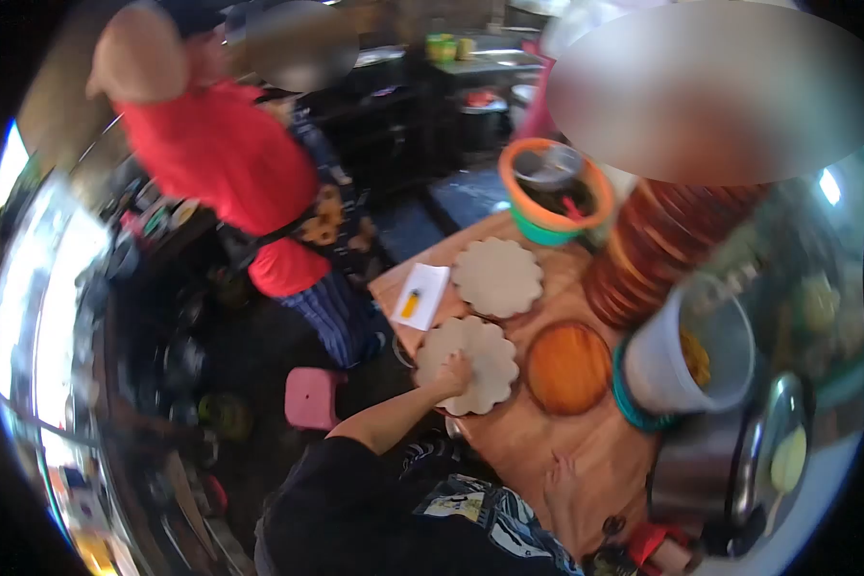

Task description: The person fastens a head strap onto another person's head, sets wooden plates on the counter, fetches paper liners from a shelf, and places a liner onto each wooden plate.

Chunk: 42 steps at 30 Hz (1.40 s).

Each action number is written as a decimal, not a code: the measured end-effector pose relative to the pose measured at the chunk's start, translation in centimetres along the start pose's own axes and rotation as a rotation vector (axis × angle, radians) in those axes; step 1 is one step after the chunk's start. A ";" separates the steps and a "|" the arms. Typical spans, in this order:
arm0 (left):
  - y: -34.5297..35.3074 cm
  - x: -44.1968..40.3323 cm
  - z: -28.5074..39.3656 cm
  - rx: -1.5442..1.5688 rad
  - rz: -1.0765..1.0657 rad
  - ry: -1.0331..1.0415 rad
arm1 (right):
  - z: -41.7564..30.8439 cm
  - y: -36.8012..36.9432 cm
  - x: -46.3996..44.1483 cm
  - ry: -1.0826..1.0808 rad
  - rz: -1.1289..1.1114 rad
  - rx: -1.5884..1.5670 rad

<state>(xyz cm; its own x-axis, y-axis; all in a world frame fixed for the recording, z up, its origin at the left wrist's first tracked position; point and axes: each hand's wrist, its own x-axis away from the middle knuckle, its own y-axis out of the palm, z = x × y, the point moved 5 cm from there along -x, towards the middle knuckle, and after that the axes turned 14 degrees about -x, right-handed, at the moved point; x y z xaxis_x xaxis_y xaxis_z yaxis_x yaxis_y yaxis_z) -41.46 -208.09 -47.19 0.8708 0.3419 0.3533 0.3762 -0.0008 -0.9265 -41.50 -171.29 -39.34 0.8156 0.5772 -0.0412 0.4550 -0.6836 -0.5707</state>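
My left hand (455, 372) rests on a round, scalloped pale board (494, 370) near the table's left edge, fingers apart and slightly blurred, gripping nothing visible. My right hand (560, 480) lies on the wooden table (518, 451) closer to my body, with its fingers spread and nothing in it. A second scalloped board (497, 276) lies beyond the first. Beside them are a round brown wooden board (568, 368) and a white paper (420, 296) with a small yellow item on it.
Tall stacks of reddish-brown round pieces (667, 240) stand at the back right. Nearby are an orange basin (605, 197), a translucent bucket (658, 355) and a metal pot (696, 480). A person in red (221, 163) stands left, beyond a pink stool (312, 397).
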 end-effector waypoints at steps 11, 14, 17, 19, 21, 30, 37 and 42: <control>-14.8 2.6 2.5 0.322 0.365 0.351 | -23.6 -32.6 9.1 -0.186 0.387 0.427; -22.8 2.2 9.4 0.407 0.450 0.576 | -29.1 -41.3 15.4 -0.152 0.631 0.721; -31.3 7.3 17.2 0.505 0.482 0.736 | -31.6 -50.9 20.2 -0.049 0.886 0.856; -35.4 10.9 21.7 0.609 0.548 0.858 | -31.0 -58.3 23.9 -0.024 1.085 0.928; -38.4 14.7 25.4 0.506 0.670 1.039 | -30.8 -64.2 25.6 0.153 1.152 0.886; -38.2 22.7 30.1 0.508 0.604 1.176 | -19.3 -83.2 19.5 0.273 0.946 1.045; -33.0 23.0 23.4 0.209 0.939 0.957 | -18.7 -84.9 16.7 0.416 0.901 1.046; -27.8 18.7 21.0 0.414 0.467 0.749 | -16.3 -89.2 16.0 0.509 0.846 1.137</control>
<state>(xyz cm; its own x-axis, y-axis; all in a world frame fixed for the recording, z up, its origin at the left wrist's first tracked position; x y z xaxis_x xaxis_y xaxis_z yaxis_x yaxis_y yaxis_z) -42.28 -181.99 -17.58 0.9338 -0.2951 -0.2024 -0.0739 0.3944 -0.9160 -63.27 -108.33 24.27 0.8300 -0.1750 -0.5297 -0.5175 0.1130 -0.8482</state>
